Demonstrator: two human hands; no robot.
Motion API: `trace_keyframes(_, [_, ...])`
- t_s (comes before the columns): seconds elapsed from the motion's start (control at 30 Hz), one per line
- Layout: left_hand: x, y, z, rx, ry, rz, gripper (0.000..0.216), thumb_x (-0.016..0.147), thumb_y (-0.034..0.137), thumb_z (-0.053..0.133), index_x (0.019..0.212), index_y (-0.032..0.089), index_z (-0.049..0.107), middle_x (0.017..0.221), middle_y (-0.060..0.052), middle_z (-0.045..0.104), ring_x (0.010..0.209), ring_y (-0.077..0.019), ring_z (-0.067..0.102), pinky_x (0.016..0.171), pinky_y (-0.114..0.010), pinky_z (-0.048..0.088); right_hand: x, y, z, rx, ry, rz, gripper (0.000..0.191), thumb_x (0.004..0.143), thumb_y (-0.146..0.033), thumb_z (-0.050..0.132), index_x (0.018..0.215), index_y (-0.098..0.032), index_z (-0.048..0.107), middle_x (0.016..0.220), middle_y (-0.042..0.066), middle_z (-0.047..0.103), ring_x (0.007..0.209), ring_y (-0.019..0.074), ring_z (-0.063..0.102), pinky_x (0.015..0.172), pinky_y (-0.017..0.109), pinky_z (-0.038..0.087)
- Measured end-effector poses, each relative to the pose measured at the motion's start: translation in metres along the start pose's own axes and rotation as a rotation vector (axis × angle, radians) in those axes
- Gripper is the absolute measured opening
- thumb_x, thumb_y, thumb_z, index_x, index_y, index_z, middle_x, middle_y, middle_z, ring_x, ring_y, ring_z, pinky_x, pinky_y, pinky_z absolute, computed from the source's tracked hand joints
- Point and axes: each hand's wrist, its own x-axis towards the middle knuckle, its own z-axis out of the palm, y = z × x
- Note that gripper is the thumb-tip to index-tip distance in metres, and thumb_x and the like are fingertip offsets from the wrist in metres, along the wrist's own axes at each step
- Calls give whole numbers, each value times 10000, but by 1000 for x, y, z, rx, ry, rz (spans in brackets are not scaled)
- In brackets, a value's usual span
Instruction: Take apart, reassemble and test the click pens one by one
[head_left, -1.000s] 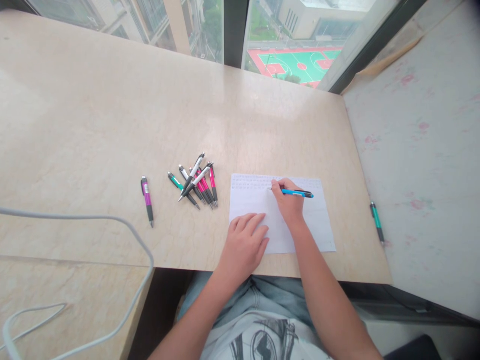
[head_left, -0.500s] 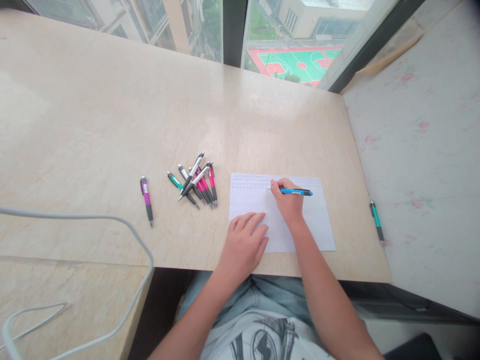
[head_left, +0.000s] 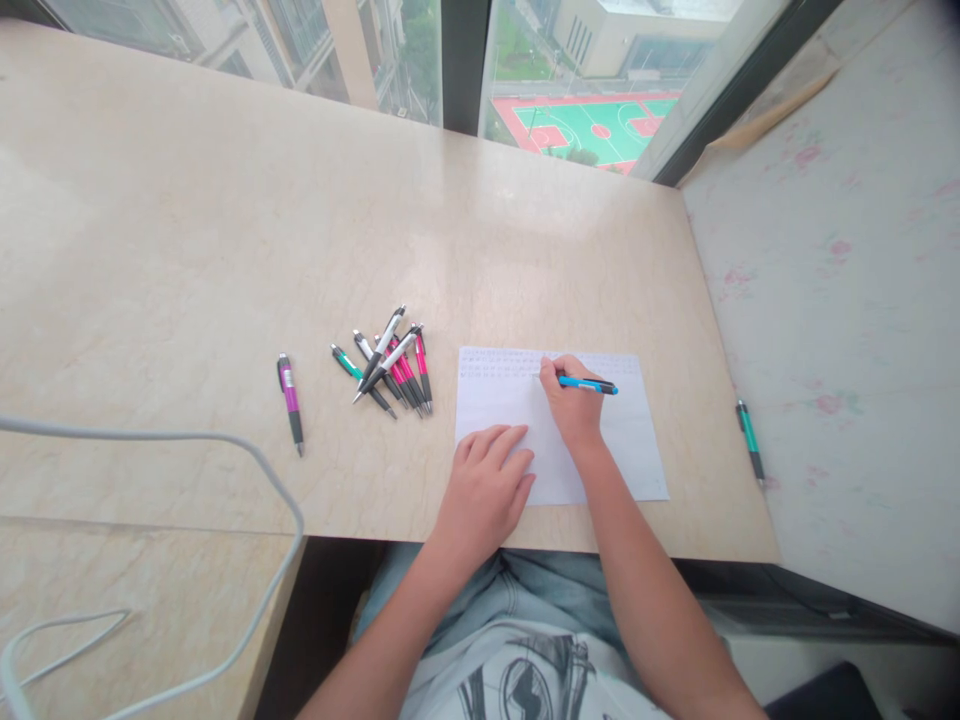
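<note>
My right hand (head_left: 574, 407) is closed around a blue and black pen (head_left: 589, 384), its tip at the lowest written line on a white sheet of paper (head_left: 626, 450). Rows of small handwriting run along the top of the sheet; I cannot read them. Flat on the paper's lower left part lies my left hand (head_left: 491, 480), fingers spread, holding nothing. Left of the sheet is a loose pile of several pens, with a white and black pen (head_left: 385, 340) on top, pink ones (head_left: 403, 370) beneath and a green one (head_left: 349, 363) at the side.
A purple pen (head_left: 290, 403) lies apart on the left of the stone-like desktop (head_left: 225, 250). Another green pen (head_left: 750, 440) rests against the flowered wall (head_left: 840, 330) at right. A white cable (head_left: 259, 455) loops across the lower left. Windows stand behind the desk.
The blue pen's back end has swung slightly in my right hand while its tip stays near the same written line. My left hand keeps its place on the paper. The whole view has shifted slightly.
</note>
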Motion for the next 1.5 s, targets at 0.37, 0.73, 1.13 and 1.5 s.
trace_keyframes(0.37, [0,-1,0,-5,4,9,165,926,251,524,1052,241,629,1387,-58,568,1264,-274,477,1014,-479,390,4,2,-5,199,21,109,343,893,-428,530,630,-208,506,574,-34,506,554,129,458,565,263,362])
trace_keyframes(0.73, [0,-1,0,8,9,-3,171,918,243,532,1061,244,626,1365,-47,584,1248,-269,490,999,-464,404,-1,8,-29,739,124,420,490,870,-624,509,753,-179,677,682,1,574,527,86,435,490,240,318])
trace_keyframes(1.13, [1,-3,2,36,46,9,153,908,222,539,1032,247,625,1329,-48,610,1225,-267,509,998,-458,406,-63,5,-79,867,-2,560,832,789,-473,727,1477,-276,302,591,-74,580,446,72,410,386,147,256])
trace_keyframes(1.5, [2,-4,4,51,67,24,153,914,217,527,1029,248,623,1312,-39,623,1220,-253,518,1004,-450,403,-76,-11,-92,878,-34,432,620,849,-450,649,1389,-288,390,558,-81,552,423,77,383,380,157,273])
